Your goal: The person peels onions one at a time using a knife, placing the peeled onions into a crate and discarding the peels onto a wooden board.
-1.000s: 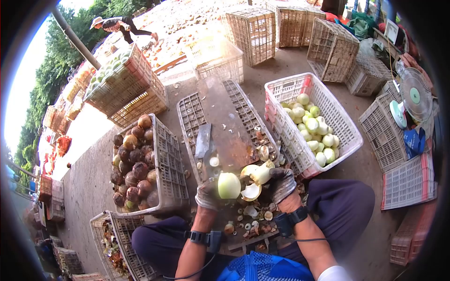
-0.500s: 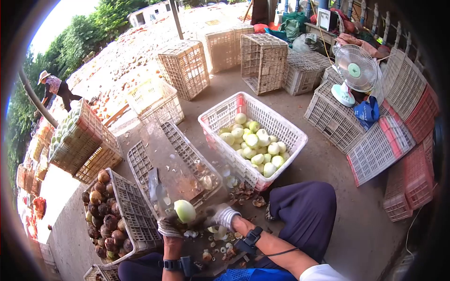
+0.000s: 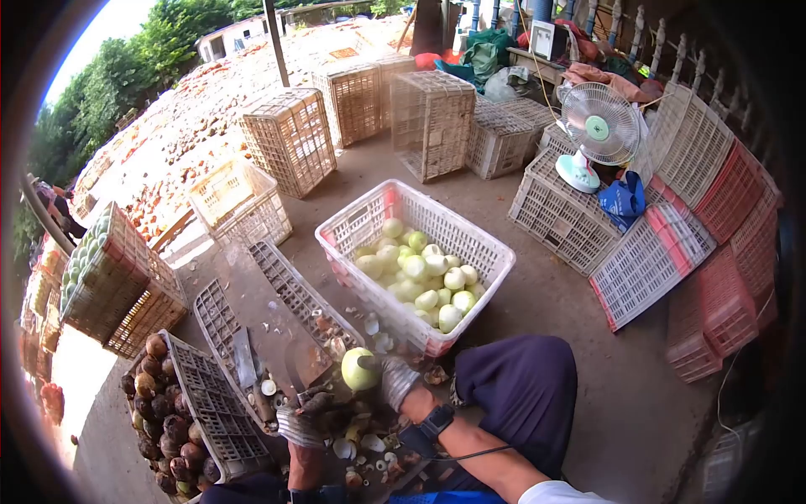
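My right hand, in a grey glove, grips a peeled pale green round fruit just above the near corner of a white crate that holds many more peeled fruits. My gloved left hand rests low over the peel-strewn brown cutting board. Its fingers curl by something dark, and I cannot tell whether it holds it. A cleaver lies flat on the board to the left. A grey crate of brown unpeeled fruits stands at my left knee.
Peel scraps litter the floor between my knees. Empty wicker-coloured crates stand at the back, and white and red crates are stacked at right beside a small fan. A person bends at far left.
The peeled fruit went from my left hand to my right hand and moved right toward the white crate. The view swung to the right.
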`<state>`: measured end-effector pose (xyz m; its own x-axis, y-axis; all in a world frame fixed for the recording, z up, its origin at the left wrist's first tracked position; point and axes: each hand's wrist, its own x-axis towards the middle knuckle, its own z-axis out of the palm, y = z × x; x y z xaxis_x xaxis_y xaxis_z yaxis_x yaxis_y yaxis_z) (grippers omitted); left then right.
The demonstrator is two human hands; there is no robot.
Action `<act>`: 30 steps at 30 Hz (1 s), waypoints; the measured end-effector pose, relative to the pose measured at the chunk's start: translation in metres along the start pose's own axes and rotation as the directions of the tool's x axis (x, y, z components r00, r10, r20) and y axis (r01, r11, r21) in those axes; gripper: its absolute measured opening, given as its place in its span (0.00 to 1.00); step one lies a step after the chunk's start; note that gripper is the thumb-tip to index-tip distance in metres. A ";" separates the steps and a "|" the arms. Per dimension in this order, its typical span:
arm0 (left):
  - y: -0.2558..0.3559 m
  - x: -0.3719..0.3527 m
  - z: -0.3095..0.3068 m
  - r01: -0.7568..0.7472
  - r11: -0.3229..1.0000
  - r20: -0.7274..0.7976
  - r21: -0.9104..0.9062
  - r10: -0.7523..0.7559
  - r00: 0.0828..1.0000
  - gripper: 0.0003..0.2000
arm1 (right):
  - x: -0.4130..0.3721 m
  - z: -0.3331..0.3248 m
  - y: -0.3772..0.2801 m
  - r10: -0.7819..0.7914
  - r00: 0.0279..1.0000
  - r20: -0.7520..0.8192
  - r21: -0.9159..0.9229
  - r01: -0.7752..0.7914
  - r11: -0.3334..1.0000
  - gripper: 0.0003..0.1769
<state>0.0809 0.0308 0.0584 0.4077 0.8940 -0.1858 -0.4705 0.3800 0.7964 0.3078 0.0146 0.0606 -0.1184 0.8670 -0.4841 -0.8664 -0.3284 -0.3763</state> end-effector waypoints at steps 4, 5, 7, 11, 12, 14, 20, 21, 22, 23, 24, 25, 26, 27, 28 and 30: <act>0.036 -0.023 0.054 -0.030 0.987 -0.178 0.160 0.059 0.982 0.13 | 0.005 -0.006 -0.077 -0.578 0.813 0.075 -0.227 0.578 0.784 0.27; 0.043 -0.031 0.054 -0.075 0.985 -0.199 0.154 0.105 0.974 0.13 | 0.014 -0.024 -0.092 -0.750 0.625 0.217 -0.329 0.770 0.546 0.31; 0.053 -0.038 0.054 -0.040 0.996 -0.264 0.074 0.058 0.963 0.13 | -0.003 -0.007 -0.143 -0.571 0.819 0.062 0.142 0.559 0.817 0.35; 0.081 -0.036 0.056 0.058 0.997 -0.416 -0.044 -0.072 0.907 0.11 | 0.013 -0.027 -0.155 -0.400 0.860 -0.317 0.095 0.448 0.889 0.43; 0.086 -0.039 0.051 0.038 0.986 -0.457 0.161 0.040 0.888 0.11 | 0.032 -0.043 -0.141 -0.429 0.842 -0.328 -0.026 0.445 0.895 0.35; 0.091 -0.039 0.044 0.072 0.838 -0.445 0.541 0.213 0.870 0.12 | 0.055 -0.072 -0.114 -0.318 0.933 -0.171 -0.027 0.318 0.948 0.23; 0.157 -0.085 -0.015 0.002 0.717 -0.424 0.697 0.410 0.807 0.09 | 0.034 0.030 -0.015 -0.120 0.980 -0.156 -0.336 0.062 0.940 0.11; 0.179 -0.100 -0.025 0.012 0.734 -0.446 0.679 0.400 0.800 0.09 | 0.033 0.037 -0.004 -0.097 0.985 -0.140 -0.378 0.037 0.925 0.11; 0.208 -0.117 -0.029 0.054 0.757 -0.495 0.651 0.370 0.786 0.10 | 0.033 0.042 0.007 -0.074 0.989 -0.128 -0.419 0.014 0.908 0.10; 0.236 -0.132 -0.034 0.103 0.816 -0.577 0.569 0.307 0.757 0.11 | 0.037 0.044 0.017 -0.052 0.992 -0.115 -0.460 -0.007 0.888 0.10; 0.259 -0.146 -0.052 0.123 0.829 -0.634 0.545 0.311 0.708 0.12 | 0.066 0.020 0.019 0.204 0.978 -0.050 -0.324 -0.209 0.923 0.09; 0.276 -0.161 -0.080 0.142 0.831 -0.683 0.538 0.332 0.650 0.14 | 0.054 0.043 0.027 0.157 0.985 -0.066 -0.385 -0.170 0.907 0.09; 0.286 -0.171 -0.127 0.136 0.797 -0.696 0.588 0.413 0.587 0.15 | 0.036 0.063 0.037 0.106 0.991 -0.080 -0.442 -0.131 0.887 0.09; 0.297 -0.181 -0.174 0.141 0.760 -0.702 0.635 0.490 0.517 0.17 | 0.025 0.079 0.047 0.052 0.994 -0.096 -0.496 -0.093 0.863 0.09; 0.308 -0.189 -0.224 0.369 0.589 -0.690 0.719 0.542 0.480 0.18 | 0.027 0.078 0.055 0.032 0.999 -0.039 -0.485 -0.047 0.873 0.07; 0.327 -0.175 -0.270 0.645 0.270 -0.636 0.715 0.634 0.440 0.21 | 0.023 0.079 0.073 -0.004 1.000 -0.004 -0.540 0.001 0.842 0.07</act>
<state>-0.3558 0.0624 0.1959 -0.6168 0.7850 0.0577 0.6955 0.5092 0.5069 0.2030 0.0406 0.0845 -0.1126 0.8669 -0.4857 -0.4674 -0.4775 -0.7440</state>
